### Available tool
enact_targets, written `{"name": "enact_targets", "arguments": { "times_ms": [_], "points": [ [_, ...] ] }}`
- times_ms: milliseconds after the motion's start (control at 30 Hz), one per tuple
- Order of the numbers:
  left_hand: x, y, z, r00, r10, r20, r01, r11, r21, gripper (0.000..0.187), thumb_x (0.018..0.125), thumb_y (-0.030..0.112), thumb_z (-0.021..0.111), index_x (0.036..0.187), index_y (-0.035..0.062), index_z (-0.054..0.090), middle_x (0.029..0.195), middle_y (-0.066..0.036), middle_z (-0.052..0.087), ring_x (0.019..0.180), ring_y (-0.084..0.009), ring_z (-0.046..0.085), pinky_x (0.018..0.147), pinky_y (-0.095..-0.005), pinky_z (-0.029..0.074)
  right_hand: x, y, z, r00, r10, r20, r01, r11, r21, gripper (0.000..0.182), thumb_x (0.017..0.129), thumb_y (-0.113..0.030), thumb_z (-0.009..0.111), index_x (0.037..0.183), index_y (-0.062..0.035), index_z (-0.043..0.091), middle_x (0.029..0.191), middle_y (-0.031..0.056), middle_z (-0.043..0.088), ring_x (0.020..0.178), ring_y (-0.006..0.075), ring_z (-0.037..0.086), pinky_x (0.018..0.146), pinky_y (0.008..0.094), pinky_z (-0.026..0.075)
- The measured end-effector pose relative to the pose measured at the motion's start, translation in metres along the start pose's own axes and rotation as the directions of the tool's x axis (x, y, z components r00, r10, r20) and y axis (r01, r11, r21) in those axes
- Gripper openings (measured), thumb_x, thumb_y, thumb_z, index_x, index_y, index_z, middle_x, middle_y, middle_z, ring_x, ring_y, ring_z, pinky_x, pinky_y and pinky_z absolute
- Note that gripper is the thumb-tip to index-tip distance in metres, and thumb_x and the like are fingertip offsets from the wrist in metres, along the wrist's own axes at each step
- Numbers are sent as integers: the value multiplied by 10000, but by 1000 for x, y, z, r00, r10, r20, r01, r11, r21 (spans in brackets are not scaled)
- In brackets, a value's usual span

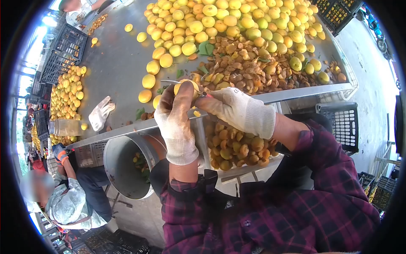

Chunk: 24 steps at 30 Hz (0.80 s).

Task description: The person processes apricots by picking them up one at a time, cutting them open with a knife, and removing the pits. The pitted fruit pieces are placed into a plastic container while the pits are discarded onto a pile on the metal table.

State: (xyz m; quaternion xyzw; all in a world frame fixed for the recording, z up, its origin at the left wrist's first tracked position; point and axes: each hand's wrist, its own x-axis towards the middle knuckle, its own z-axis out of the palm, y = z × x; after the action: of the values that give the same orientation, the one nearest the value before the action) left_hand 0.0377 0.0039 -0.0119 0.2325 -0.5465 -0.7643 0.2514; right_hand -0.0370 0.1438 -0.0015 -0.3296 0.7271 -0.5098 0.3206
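White gloves with brown-stained fingers cover both my hands above the table's front edge. My left hand is closed around a yellow fruit, with its thumb pressed on top. My right hand is closed on a small tool whose metal end touches the fruit; a bit of red shows at its handle. A thin curved metal piece sticks out left of the fruit. Beyond my hands lie a heap of brown halved fruit and a large pile of yellow fruit.
Under the table edge are a container of fruit pieces and a metal bucket. A black crate stands at right. On the metal table lies a white glove. A co-worker sits at lower left.
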Motion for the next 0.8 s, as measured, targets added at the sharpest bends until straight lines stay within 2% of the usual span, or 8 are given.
{"name": "enact_targets", "arguments": {
  "times_ms": [33,100,233,433,500,633,733,800],
  "points": [
    [1,0,-4,1000,-1,4,1,1000,14,343,922,228,692,1125,-40,624,987,-83,667,869,-172,654,820,-291,503,1,1,1,1000,-3,2,3,1000,3,431,1034,-390,525,1081,8,683,764,78,647,706,100,514,659,321,467],
    [2,-1,-3,999,-5,-34,5,1000,-4,344,922,229,692,1122,-44,622,983,-91,666,867,-185,665,813,-302,513,1,3,6,998,-36,-46,30,991,-130,418,1006,-424,533,1108,-44,674,914,208,701,937,386,671,758,442,518],
    [3,-9,3,991,-83,-105,76,994,-76,347,927,234,681,1107,-55,616,981,-123,673,861,-220,690,797,-331,537,8,33,41,970,-48,-237,5,984,-180,412,1008,-419,525,1174,-55,623,916,201,704,913,387,677,743,464,527],
    [-2,0,3,994,-61,-91,58,998,-29,352,918,227,704,1104,-62,630,969,-111,690,848,-192,670,804,-296,514,6,23,44,941,-107,-320,43,979,-201,394,1011,-409,529,1187,-67,619,866,184,696,814,365,683,708,440,525],
    [-2,2,-1,996,-39,-81,40,999,7,362,909,229,720,1103,-66,635,966,-99,693,849,-175,661,802,-286,507,6,11,37,989,40,-146,-27,996,88,390,1019,-424,523,1097,-72,672,757,104,661,672,276,634,652,386,496],
    [-2,5,-13,995,-66,-76,69,997,33,423,898,235,743,1160,-75,623,996,-77,687,884,-138,637,810,-266,492,5,4,34,993,4,-120,14,989,148,416,1033,-438,498,1047,-74,700,685,23,586,619,169,547,601,330,448],
    [-1,8,-14,997,-26,-70,27,999,16,392,885,227,767,1125,-56,642,975,-53,665,844,-91,580,777,-238,462,3,-9,19,998,66,-24,-60,977,203,442,1024,-473,496,985,-77,688,657,-4,554,594,106,527,554,300,421],
    [-1,6,-13,1000,7,-28,-7,1000,-1,416,884,244,772,1141,-52,632,997,-57,665,859,-102,590,793,-251,474,0,-22,6,939,293,182,-340,872,353,480,1002,-503,521,879,-58,654,633,7,538,549,95,491,520,287,396]
  ]
}}
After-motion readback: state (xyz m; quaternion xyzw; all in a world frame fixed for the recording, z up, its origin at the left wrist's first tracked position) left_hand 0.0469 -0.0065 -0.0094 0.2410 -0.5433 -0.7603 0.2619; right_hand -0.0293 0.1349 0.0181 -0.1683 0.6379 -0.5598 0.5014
